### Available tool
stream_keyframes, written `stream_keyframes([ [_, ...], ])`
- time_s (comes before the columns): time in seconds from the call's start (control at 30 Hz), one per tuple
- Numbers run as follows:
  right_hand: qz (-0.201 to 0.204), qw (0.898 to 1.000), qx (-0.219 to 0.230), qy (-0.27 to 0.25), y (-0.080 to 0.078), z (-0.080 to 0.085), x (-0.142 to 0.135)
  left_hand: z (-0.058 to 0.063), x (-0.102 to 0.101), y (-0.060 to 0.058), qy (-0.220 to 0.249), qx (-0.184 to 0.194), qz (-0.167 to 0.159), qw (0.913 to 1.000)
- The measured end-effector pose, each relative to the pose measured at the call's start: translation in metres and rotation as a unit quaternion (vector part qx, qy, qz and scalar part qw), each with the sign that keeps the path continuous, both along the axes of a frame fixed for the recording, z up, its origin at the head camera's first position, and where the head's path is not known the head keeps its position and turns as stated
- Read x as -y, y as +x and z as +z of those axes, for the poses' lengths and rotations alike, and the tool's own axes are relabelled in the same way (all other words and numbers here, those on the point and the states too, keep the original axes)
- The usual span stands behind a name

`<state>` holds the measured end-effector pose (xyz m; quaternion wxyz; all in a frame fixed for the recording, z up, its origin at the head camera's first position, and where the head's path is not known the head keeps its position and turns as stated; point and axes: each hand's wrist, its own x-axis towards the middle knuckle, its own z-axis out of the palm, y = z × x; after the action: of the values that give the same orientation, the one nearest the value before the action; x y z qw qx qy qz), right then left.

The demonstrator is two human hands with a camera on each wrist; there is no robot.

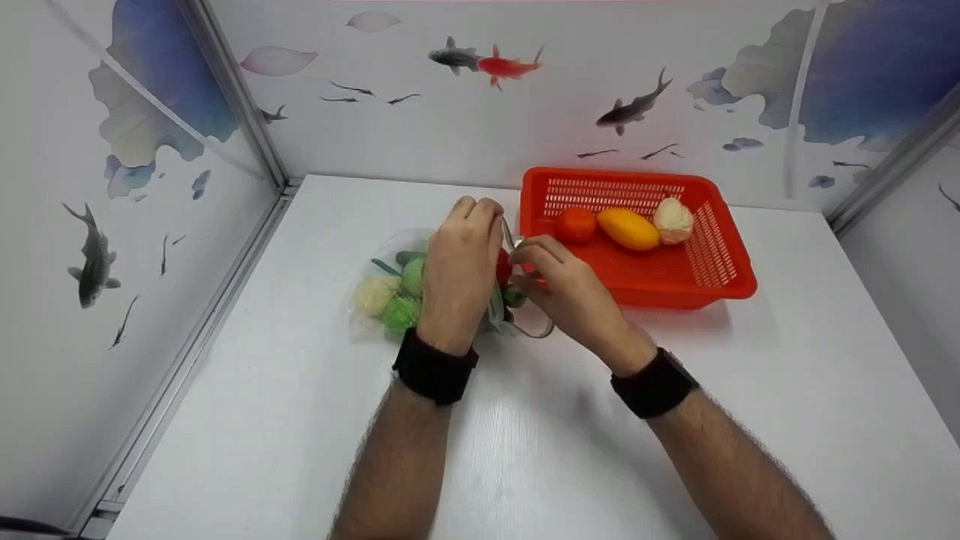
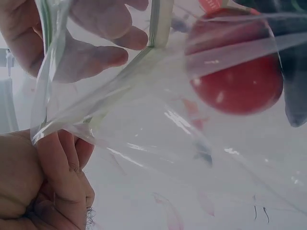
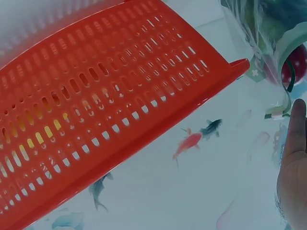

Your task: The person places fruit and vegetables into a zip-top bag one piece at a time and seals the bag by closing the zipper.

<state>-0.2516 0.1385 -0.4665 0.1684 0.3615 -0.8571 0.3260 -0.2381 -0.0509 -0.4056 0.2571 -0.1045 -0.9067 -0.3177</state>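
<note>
A clear zip bag (image 1: 496, 306) lies on its side, its mouth spread into a loop. Inside are a pale cream ball-shaped vegetable (image 1: 375, 295), green cabbage-like pieces (image 1: 403, 313) and a red round item (image 2: 235, 72) beside something dark green (image 2: 295, 81). Over the bag, my left hand (image 1: 461, 266) pinches the far part of its rim with curled fingers. My right hand (image 1: 574, 292) is at the mouth's near right side, fingers and thumb apart, fingertips right at the rim. Its index finger (image 3: 296, 129) looks straight in the right wrist view.
Right of the bag stands a red slotted basket (image 1: 731, 262). It holds a red-orange round item (image 1: 576, 225), a yellow oblong fruit (image 1: 628, 229) and a cream bulb-like vegetable (image 1: 673, 220). White panels with painted fish enclose the white table (image 1: 247, 420).
</note>
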Motion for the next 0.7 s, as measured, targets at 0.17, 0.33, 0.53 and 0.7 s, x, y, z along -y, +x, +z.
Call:
stream_keyframes([
  [0.17,-0.014,1.000,-0.003,-0.003,-0.008,0.002,-0.009,-0.001,0.000,0.000,0.010,-0.007,-0.006,0.9999],
  [0.33,-0.038,0.999,-0.003,0.001,-0.020,0.008,-0.022,-0.001,0.001,-0.001,0.013,-0.015,-0.009,0.9998],
  [0.53,-0.077,0.995,0.051,0.035,-0.037,0.013,-0.039,-0.001,0.000,-0.001,0.013,-0.012,-0.007,0.9998],
  [0.7,-0.107,0.987,0.098,0.067,-0.053,0.015,-0.054,-0.001,0.000,-0.001,0.012,-0.008,-0.007,0.9999],
])
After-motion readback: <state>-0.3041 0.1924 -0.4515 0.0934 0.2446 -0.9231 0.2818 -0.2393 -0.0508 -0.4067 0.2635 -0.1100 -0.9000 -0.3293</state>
